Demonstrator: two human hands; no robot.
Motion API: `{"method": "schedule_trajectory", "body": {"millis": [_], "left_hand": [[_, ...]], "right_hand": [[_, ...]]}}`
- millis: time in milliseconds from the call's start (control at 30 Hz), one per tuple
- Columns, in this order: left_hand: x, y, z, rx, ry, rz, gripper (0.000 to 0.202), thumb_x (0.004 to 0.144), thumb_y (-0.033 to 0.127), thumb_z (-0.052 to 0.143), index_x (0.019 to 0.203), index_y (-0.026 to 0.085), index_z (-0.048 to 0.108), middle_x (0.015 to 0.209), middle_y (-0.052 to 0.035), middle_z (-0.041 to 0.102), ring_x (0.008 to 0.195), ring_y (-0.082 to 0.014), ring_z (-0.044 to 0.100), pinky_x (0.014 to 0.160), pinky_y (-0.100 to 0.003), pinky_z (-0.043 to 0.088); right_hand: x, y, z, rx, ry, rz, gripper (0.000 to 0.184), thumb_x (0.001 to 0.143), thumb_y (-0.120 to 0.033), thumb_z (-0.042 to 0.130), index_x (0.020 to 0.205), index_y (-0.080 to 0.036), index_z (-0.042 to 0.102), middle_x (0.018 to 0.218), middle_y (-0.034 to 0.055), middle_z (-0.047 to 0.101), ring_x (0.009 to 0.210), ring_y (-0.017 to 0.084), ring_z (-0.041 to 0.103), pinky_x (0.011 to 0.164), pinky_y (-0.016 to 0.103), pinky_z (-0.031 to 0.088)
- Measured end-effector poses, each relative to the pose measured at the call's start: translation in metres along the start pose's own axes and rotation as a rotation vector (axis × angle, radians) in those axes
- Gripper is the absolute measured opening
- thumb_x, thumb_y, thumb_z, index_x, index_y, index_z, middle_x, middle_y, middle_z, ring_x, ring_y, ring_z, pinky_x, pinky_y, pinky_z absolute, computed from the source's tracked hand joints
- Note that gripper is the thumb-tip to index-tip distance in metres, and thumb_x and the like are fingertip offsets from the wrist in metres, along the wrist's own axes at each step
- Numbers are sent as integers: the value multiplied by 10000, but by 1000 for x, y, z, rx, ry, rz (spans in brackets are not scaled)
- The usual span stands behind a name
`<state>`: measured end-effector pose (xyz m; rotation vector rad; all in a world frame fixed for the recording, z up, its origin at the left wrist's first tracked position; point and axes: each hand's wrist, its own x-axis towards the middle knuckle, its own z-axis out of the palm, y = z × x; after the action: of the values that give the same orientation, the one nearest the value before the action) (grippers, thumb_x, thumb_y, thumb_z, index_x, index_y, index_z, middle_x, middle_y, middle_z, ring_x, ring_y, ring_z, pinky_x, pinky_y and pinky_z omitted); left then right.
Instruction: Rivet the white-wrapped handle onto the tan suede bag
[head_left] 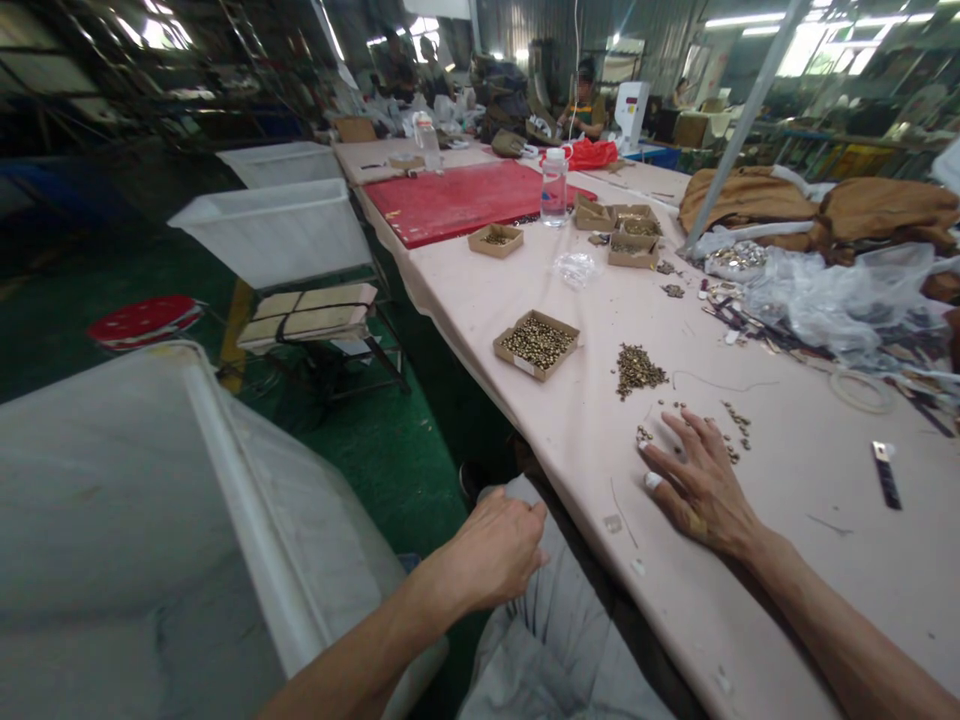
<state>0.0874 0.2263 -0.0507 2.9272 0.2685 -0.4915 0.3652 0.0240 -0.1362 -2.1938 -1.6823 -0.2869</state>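
Observation:
My left hand (499, 545) is closed over the lap, its fingers pinching the edge of a grey cloth (555, 640). Whether that cloth is a garment being handled or clothing being worn, I cannot tell. On the pink-covered table (555, 470) my right hand (697, 485) lies palm down with fingers spread, white tape on two fingertips. Around its fingertips are scattered small brass-coloured studs (739, 425). Just beyond sits a heap of similar metal pieces (637, 370). A shallow cardboard box (525, 368) full of shiny studs stands near the table's left edge.
A large white bin (225, 480) stands close on my left, with another white bin (277, 220) behind. Farther along the table are a water bottle (554, 190), small boxes (634, 250) and a red board (465, 200). Plastic bags (840, 300) and brown cloth (885, 215) lie right.

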Motion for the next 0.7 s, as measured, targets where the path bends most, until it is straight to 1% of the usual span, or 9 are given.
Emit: {"method": "schedule_trajectory", "body": {"millis": [100,200,333,467,700], "left_hand": [[0,-1,2,-20,8,-6,251,925,370,585,1039,155,644,888,-130,722,879,-323,717,962,-499,507],[0,-1,2,-20,9,-4,238,926,366,580,1016,155,645,869,-129,717,865,-323,716,960,-501,505],[0,1,-2,-19,-12,-7,228,922,353,581,1004,151,648,870,-130,720,867,-329,719,935,-495,522],[0,1,-7,-28,-31,-5,226,928,334,559,1013,145,648,880,-132,722,882,-332,721,939,-494,522],[-1,2,-8,-26,-28,-9,231,929,346,571,1011,143,648,872,-126,719,868,-330,719,933,-491,514]], "right_hand": [[0,0,0,-17,-39,21,420,977,-407,547,1364,-303,671,1702,46,234,1559,424,161,1232,689,159],[2,0,0,-18,-54,16,430,979,-417,543,1380,-320,663,1703,44,228,1558,425,158,1231,690,149],[8,-1,2,-32,-89,6,439,990,-440,536,1401,-334,649,1704,58,200,1558,439,134,1227,692,136],[10,-1,5,-59,-113,21,484,999,-447,506,1456,-317,598,1705,77,173,1558,448,103,1213,714,141],[9,-1,9,-98,-110,56,538,1010,-442,467,1526,-294,507,1692,124,221,1564,443,87,1206,727,137]]}}
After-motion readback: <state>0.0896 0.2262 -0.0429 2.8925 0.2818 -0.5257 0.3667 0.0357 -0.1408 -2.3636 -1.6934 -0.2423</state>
